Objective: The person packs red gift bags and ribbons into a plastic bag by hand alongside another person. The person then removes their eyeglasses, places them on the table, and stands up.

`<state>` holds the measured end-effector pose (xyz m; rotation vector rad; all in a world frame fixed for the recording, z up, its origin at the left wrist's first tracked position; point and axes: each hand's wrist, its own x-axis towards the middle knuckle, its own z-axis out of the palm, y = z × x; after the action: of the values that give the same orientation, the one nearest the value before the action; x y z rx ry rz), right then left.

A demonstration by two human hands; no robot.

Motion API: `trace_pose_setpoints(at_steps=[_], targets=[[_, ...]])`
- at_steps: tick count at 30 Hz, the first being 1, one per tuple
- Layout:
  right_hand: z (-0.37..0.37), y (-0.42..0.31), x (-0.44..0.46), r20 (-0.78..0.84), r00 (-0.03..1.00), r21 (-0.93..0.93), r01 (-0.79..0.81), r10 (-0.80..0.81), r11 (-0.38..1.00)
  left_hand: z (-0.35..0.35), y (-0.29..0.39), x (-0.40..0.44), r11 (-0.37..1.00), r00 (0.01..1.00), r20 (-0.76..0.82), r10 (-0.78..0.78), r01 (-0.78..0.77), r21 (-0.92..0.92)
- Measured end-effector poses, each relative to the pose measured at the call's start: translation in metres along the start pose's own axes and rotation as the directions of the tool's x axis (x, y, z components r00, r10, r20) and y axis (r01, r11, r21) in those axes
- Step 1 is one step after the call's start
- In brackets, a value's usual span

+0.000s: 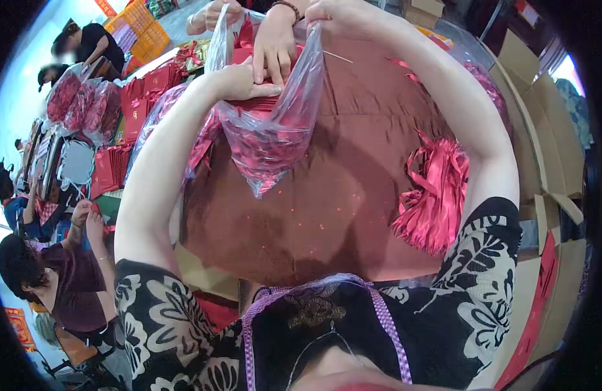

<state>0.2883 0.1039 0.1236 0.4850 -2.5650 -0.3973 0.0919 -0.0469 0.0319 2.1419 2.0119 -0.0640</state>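
Observation:
A clear plastic bag (301, 98) with red packets and red ribbon-like pieces inside hangs over the near side of the brown-covered table. My right hand (322, 11) pinches the bag's upper right rim. At the bag's mouth, my left hand (239, 83) is wrapped round the left side of a stack of red packets (255, 103), thumb across its near edge; some of its fingers are hidden. Another person's hand (275, 52), with a beaded bracelet, presses down on the stack beside mine. That person's other hand (213, 16) is at the bag's far left rim.
Brown cloth (327, 221) covers the table. A red ribbon bundle (437, 195) lies at the right, near my forearm. Red packets (144, 98) and filled bags (83, 104) stand at the left. Cardboard boxes (548, 137) line the right. A co-worker (73, 280) is at the lower left.

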Motion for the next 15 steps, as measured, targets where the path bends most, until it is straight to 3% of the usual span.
trace_pose_setpoints(at_steps=[1, 2, 3, 4, 5, 7, 8, 10, 11, 13, 14, 15], targets=[[-0.006, -0.004, 0.005, 0.143, 0.982, 0.073, -0.131, 0.120, 0.989, 0.002, -0.002, -0.001, 1.000, 1.000, -0.002, 0.004, -0.004, 0.005], [-0.013, -0.008, 0.009, 0.142, 0.982, 0.069, -0.132, 0.122, 0.989, 0.005, -0.005, -0.003, 1.000, 1.000, -0.011, -0.008, 0.008, -0.014], [-0.024, -0.017, 0.015, -0.009, 1.000, 0.465, -0.022, 0.029, 0.885, 0.005, -0.005, -0.006, 0.999, 1.000, -0.018, -0.021, 0.021, -0.035], [-0.028, -0.023, 0.018, -0.185, 0.983, 0.763, 0.141, 0.004, 0.631, 0.005, -0.006, -0.006, 0.998, 1.000, 0.011, -0.019, 0.019, -0.059], [-0.023, -0.021, 0.015, -0.184, 0.983, 0.764, 0.138, 0.007, 0.631, 0.005, -0.006, -0.006, 0.998, 1.000, 0.013, -0.016, 0.017, -0.059], [-0.006, -0.017, 0.004, -0.119, 0.961, 0.709, -0.093, 0.249, 0.699, 0.007, -0.012, -0.005, 0.993, 0.998, 0.024, -0.062, 0.064, -0.097], [0.004, -0.016, -0.002, -0.114, 0.961, 0.709, -0.099, 0.252, 0.698, 0.009, -0.014, -0.004, 0.990, 0.996, 0.029, -0.085, 0.088, -0.114], [0.021, -0.019, -0.010, -0.365, 0.872, 0.548, -0.081, 0.326, 0.832, 0.014, -0.016, -0.005, 0.991, 0.999, -0.005, -0.033, 0.032, -0.131], [0.026, -0.019, -0.016, -0.367, 0.872, 0.547, -0.079, 0.324, 0.833, 0.015, -0.017, -0.007, 0.989, 0.999, -0.037, 0.014, -0.019, -0.146], [0.028, -0.027, -0.024, -0.157, 0.975, 0.537, -0.051, 0.159, 0.842, 0.018, -0.020, -0.006, 0.989, 0.997, -0.060, 0.056, -0.064, -0.132], [0.033, -0.033, -0.029, -0.158, 0.974, 0.539, -0.052, 0.161, 0.841, 0.020, -0.021, -0.003, 0.987, 0.992, -0.078, 0.099, -0.108, -0.121], [0.029, -0.049, -0.029, -0.079, 0.992, 0.420, -0.055, 0.097, 0.906, 0.020, -0.022, -0.001, 0.982, 0.985, -0.099, 0.142, -0.153, -0.113]])
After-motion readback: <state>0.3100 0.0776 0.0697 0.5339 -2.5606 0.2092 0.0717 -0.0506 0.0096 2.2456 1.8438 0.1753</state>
